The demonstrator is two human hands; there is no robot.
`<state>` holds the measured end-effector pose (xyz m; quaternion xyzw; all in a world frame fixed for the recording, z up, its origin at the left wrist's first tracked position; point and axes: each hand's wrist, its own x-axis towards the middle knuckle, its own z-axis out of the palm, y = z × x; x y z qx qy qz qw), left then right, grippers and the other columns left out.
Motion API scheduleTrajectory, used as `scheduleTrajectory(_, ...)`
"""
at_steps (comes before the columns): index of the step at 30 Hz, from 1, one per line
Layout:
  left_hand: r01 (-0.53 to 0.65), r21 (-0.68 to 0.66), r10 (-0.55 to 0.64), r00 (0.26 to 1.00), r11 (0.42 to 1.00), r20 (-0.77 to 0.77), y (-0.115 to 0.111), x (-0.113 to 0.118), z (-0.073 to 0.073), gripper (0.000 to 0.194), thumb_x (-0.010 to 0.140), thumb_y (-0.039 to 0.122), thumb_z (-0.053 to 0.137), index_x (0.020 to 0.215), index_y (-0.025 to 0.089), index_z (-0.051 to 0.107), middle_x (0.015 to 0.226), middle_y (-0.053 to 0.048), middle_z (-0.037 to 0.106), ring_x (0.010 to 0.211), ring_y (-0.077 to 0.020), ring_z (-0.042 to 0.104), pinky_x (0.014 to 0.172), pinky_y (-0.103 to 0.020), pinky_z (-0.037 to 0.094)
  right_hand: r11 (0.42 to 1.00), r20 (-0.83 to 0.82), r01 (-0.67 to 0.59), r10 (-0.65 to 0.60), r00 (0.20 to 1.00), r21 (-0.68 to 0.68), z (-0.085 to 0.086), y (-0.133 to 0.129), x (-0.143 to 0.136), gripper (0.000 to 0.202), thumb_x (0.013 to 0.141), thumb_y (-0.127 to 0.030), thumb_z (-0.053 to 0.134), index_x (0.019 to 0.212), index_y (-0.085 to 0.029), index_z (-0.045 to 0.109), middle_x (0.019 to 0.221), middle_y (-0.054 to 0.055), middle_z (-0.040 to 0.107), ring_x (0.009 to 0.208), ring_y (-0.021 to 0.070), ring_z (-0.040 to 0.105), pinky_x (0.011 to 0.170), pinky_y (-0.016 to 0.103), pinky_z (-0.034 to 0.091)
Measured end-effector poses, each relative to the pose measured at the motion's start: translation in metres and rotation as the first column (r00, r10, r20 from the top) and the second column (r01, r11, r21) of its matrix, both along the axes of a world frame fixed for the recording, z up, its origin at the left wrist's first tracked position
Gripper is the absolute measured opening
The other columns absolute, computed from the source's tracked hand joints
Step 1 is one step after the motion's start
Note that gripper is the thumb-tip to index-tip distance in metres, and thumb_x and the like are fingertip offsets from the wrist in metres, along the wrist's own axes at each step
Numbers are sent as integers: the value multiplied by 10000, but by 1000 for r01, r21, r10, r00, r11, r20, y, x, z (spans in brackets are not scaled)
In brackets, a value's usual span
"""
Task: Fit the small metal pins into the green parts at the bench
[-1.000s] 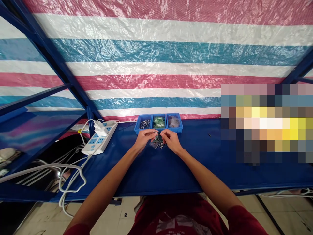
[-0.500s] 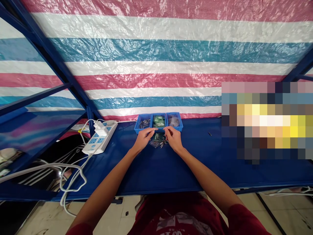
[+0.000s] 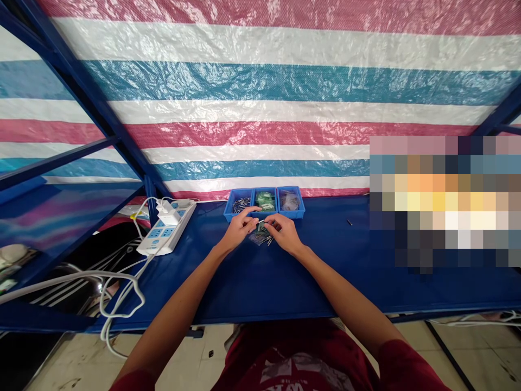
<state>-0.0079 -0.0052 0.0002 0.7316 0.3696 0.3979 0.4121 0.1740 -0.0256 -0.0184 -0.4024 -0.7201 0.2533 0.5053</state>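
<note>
My left hand (image 3: 240,228) is over the blue table, its thumb and index finger apart, with nothing visibly held. My right hand (image 3: 284,232) pinches a small green-and-white piece (image 3: 261,223) between thumb and index finger, close to the left fingertips. Under both hands lies a small pile of dark metal pins (image 3: 269,240) and clear plastic bags (image 3: 256,238). Just behind the hands stand three joined blue bins: the left bin holds metal pins (image 3: 241,205), the middle one green packets (image 3: 265,201), the right one clear plastic bags (image 3: 289,201).
A white power strip (image 3: 171,231) with plugs and looping white cables (image 3: 138,288) lies on the left of the table. One small dark pin (image 3: 349,222) lies to the right. Striped sheeting (image 3: 260,130) hangs behind; the far right is pixelated.
My left index finger has lifted away from the thumb. My right fingertips have moved left and slightly down, and a green-and-white piece now shows between the hands.
</note>
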Motion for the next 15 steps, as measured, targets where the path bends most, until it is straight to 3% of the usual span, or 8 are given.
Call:
scheduleTrajectory(3,20,-30,-20,1000,999,13,0,0,-1,430,886,455,535,1203,165,526,500,83,371,454,-77,333,448,-176,279,1000,-4,-20,20,1000,-12,0,0,0,210,856,-359,572,954,-189,647,781,23,615,595,123,527,572,237,440)
scheduleTrajectory(8,-1,-29,1,1000,1000,-5,-3,2,1,401,878,447,547,1167,168,552,482,82,379,442,-76,356,447,-175,305,999,35,-37,37,999,-9,0,0,0,221,883,-381,532,833,-197,644,759,27,617,649,137,553,602,239,439)
scheduleTrajectory(12,-34,-5,34,999,999,-8,-3,2,4,395,864,426,566,1165,170,554,569,42,537,469,-86,453,478,-188,380,999,-22,19,-20,1000,-48,1,0,0,260,891,-401,502,799,-191,623,720,19,613,587,131,541,569,242,428)
scheduleTrajectory(15,-51,21,51,999,998,-11,-1,2,3,312,821,418,616,978,149,620,671,-4,605,519,-98,511,493,-200,414,995,-76,57,-64,995,-85,3,0,2,288,891,-416,489,765,-187,611,627,1,580,525,128,519,541,244,417)
